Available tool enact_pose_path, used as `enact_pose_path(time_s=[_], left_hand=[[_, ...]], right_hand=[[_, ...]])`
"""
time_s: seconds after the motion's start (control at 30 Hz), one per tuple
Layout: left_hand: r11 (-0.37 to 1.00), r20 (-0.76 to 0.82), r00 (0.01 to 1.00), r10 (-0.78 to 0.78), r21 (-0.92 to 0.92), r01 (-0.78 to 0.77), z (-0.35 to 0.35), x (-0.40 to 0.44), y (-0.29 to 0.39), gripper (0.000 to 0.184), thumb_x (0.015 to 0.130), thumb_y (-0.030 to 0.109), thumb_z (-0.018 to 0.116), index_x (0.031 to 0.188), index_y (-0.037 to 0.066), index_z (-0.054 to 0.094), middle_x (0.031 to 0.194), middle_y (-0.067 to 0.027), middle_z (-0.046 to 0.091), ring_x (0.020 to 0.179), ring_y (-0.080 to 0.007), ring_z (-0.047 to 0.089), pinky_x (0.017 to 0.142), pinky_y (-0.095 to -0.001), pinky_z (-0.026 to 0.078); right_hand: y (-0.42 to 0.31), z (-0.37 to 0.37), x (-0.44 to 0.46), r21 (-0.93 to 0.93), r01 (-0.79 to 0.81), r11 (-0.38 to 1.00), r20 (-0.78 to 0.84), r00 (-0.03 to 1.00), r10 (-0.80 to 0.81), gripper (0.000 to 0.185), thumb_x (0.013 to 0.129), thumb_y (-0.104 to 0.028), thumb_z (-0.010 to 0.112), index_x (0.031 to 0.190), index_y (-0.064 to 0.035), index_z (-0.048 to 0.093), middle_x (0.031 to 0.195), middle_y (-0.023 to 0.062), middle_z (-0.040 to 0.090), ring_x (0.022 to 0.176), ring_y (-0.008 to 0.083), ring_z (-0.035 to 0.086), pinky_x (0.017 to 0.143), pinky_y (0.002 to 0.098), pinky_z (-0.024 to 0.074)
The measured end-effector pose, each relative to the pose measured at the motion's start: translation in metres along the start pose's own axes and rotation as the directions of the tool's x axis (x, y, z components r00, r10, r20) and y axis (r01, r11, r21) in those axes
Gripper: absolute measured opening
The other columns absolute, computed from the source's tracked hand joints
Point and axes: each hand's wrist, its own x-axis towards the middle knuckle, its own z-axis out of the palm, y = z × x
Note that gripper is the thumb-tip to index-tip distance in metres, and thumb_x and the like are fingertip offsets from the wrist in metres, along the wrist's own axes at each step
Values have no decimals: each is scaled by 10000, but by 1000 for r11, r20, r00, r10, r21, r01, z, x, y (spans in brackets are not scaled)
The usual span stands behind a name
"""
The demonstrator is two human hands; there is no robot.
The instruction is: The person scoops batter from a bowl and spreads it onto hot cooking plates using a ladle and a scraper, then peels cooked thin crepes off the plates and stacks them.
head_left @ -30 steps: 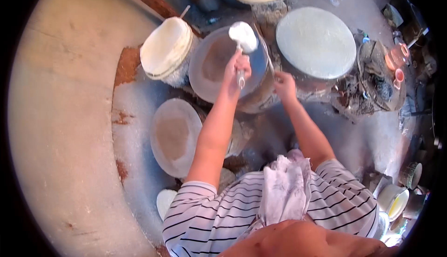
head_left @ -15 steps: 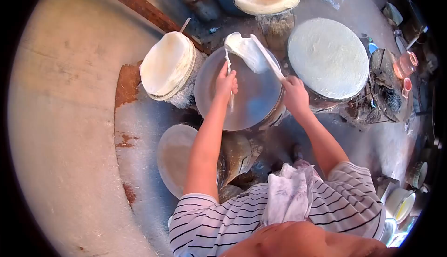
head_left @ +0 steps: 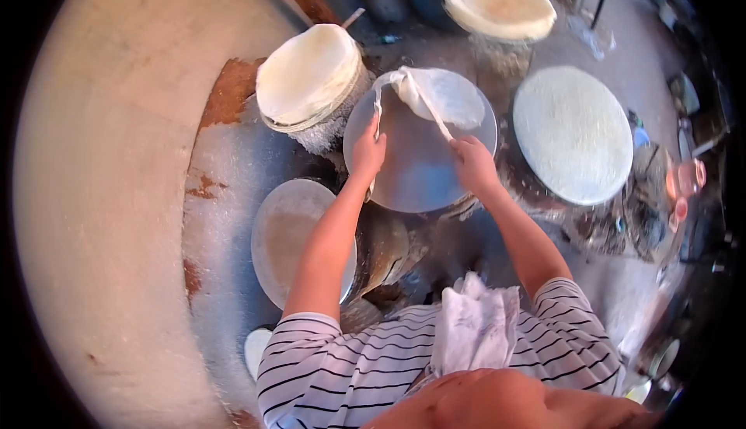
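White batter (head_left: pixel 457 102) covers only the far part of the middle griddle (head_left: pixel 423 169), ahead of the left grip (head_left: pixel 368 153), clasping a ladle (head_left: pixel 378 109), and right grip (head_left: pixel 473 164), holding a stick (head_left: pixel 432 112) — much seems uncoated yet; rightward of both, another griddle (head_left: pixel 573 135) looks fully covered.

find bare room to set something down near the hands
Bare: the near half of the round grey griddle, between left hand and right hand; the smaller brown-centred grey disc, partly behind the left forearm. Crowded: the griddle's far side, under soft white batter; white-coated round disc, right; cream layered stack, left.
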Motion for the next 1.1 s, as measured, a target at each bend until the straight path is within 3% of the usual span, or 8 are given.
enact_pose_path(time_s=[0.07,0.13,0.27,0.57,0.67,0.83,1.0,1.1], left_hand=[[881,-250,846,471,183,-437,-2,27,-41,520,880,175,558,1380,209,419,987,-169,650,675,-275,574,654,-367,485],[1000,-26,1000,8,-27,-9,-32,-29,-24,511,881,196,550,1374,234,421,1112,-221,610,1012,-384,586,860,-411,462],[983,-61,989,-135,-136,126,-45,-71,-28,529,904,144,541,1401,246,392,635,-59,558,363,-130,413,349,-292,354],[937,-71,961,-268,-252,243,-38,-113,2,547,915,145,533,1417,276,362,512,-16,409,336,-104,347,328,-296,316],[895,-86,897,-434,-156,418,-24,-114,22,550,889,177,539,1405,271,373,957,-158,668,564,-254,614,571,-360,502],[988,-407,901,-151,-84,128,10,-162,43,526,882,127,542,1388,135,395,1312,-173,509,1193,-312,509,951,-349,415],[891,-351,820,-451,-227,393,32,-195,93,533,886,135,555,1393,122,390,1328,-130,516,1218,-252,504,967,-332,399],[894,-339,828,-447,-217,393,56,-202,77,536,897,125,550,1406,171,389,902,-35,517,677,-112,381,562,-268,345]], right_hand=[[8,-20,12,-96,22,995,17,1000,-21,289,692,-3,583,964,-41,674,952,102,631,940,310,582,826,404,469],[45,-23,2,-217,14,976,5,1000,-14,302,672,-7,593,958,-57,676,957,89,636,938,305,586,821,403,473],[5,5,11,48,-16,999,101,995,11,290,685,-24,597,966,-41,666,965,109,623,932,326,582,816,405,472],[65,-44,51,-172,188,967,153,975,-162,342,646,-2,591,966,-71,687,975,86,637,922,317,580,802,388,477],[69,-12,86,57,376,925,237,895,-378,297,637,-12,586,914,-65,678,920,131,615,867,345,570,760,417,467],[61,-6,113,165,450,878,518,718,-465,203,661,3,550,833,-50,643,885,157,603,869,357,566,731,428,454],[71,-26,133,444,457,770,510,578,-637,181,675,-10,567,829,-47,655,894,129,624,870,341,580,755,390,478],[92,-45,169,440,327,836,457,720,-522,184,662,-15,574,824,-39,658,891,128,623,867,333,583,756,386,478]])
